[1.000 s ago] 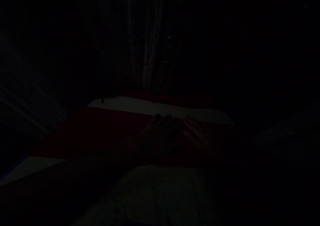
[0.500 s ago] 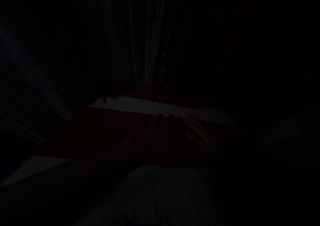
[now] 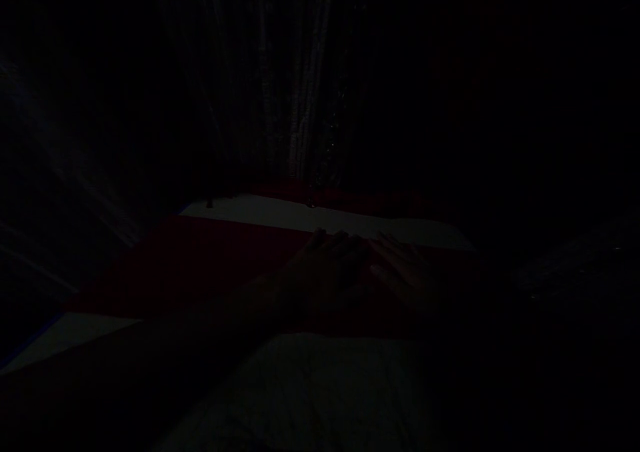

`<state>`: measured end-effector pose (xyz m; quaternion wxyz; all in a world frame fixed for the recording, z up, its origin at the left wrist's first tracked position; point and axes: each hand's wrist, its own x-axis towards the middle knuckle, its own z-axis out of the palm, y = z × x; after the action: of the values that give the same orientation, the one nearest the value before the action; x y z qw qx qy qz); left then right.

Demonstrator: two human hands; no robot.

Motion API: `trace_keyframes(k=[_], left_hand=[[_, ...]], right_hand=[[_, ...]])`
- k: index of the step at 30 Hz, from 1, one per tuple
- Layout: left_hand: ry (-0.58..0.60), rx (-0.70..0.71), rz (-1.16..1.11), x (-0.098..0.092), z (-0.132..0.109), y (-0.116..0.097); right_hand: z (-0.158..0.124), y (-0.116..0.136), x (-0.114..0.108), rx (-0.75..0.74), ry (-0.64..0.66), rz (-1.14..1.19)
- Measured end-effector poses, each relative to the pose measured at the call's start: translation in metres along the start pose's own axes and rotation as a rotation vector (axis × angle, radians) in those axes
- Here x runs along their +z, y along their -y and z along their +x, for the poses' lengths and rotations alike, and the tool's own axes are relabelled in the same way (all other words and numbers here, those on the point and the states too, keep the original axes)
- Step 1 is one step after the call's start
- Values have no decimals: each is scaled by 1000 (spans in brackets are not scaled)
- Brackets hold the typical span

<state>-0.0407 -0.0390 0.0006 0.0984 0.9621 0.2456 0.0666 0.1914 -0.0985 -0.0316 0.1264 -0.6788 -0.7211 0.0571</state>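
Observation:
The scene is very dark. A deep red band of what looks like cloth (image 3: 215, 255) stretches across a pale surface (image 3: 265, 210). My left hand (image 3: 325, 269) lies on the red band with its fingers spread, the tips close to the band's far edge. Just to its right, my right hand (image 3: 405, 272) rests flat on the same band, fingers stretched out and pointing away to the left. I see nothing held in either hand. My right forearm is lost in the dark.
Beyond the red band, a small dark object (image 3: 311, 205) with a faint glint sits at the pale strip's far edge. Another small dark thing (image 3: 209, 203) is farther left. Dim hanging folds, perhaps a curtain (image 3: 300, 119), rise behind. A blue edge (image 3: 33, 339) runs along the left.

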Motion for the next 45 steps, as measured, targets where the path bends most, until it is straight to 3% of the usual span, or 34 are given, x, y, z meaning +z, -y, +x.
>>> trace_keyframes(k=[33,45], left_hand=[[32,-23,2,-5,1,-4],[-5,11,1,2,1,1]], right_hand=[[0,-8,2,-61,-1,15],[0,-10,6,-95,-78,11]])
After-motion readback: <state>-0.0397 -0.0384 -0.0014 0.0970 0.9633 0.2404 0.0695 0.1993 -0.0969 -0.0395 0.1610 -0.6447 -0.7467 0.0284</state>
